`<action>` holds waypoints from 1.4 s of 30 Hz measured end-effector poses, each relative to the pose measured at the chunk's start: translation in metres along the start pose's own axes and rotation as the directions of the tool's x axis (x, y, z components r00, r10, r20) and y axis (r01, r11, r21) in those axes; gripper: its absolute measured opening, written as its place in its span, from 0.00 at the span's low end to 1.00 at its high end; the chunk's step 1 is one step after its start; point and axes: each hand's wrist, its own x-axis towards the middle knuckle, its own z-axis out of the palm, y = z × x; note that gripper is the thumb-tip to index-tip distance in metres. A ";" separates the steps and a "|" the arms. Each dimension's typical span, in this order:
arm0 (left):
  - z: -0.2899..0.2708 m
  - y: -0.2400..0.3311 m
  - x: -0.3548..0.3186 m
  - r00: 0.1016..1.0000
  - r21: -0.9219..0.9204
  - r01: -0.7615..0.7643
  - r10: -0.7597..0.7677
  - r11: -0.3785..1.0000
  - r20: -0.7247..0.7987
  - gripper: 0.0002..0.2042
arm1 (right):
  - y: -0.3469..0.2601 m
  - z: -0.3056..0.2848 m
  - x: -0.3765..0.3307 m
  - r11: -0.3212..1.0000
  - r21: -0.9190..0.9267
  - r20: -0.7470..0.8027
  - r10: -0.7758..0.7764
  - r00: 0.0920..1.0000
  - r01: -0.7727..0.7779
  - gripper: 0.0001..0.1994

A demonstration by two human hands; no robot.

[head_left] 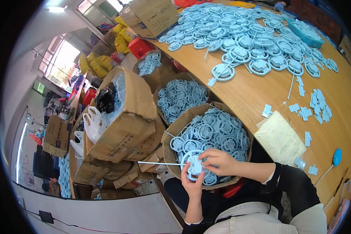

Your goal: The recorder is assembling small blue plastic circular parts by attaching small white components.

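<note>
Over a carton of parts I hold a light blue plastic ring-shaped part [196,165] with a square block in its middle and a thin pale rod sticking out to the left. My left hand [193,188] is closed on its lower rim, thumb and fingers on either side. The fingers of my right hand [219,162] are bent and pinched at the upper right of the block; what lies under their tips is hidden. Directly beneath, the open carton [168,150] is filled with similar light blue ring parts [222,126].
A wooden table [257,91] to the right bears a large heap of blue ring parts [238,39], small flat blue pieces [319,104], a pale sheet [284,138] and a blue round-headed stick [337,157]. More cartons [124,132] stand stacked at left.
</note>
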 end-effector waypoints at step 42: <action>-0.029 -0.058 0.017 0.801 -0.164 0.591 -0.551 0.789 0.234 0.21 | -0.028 -0.117 0.011 0.161 0.444 0.425 0.828 0.365 -0.882 0.20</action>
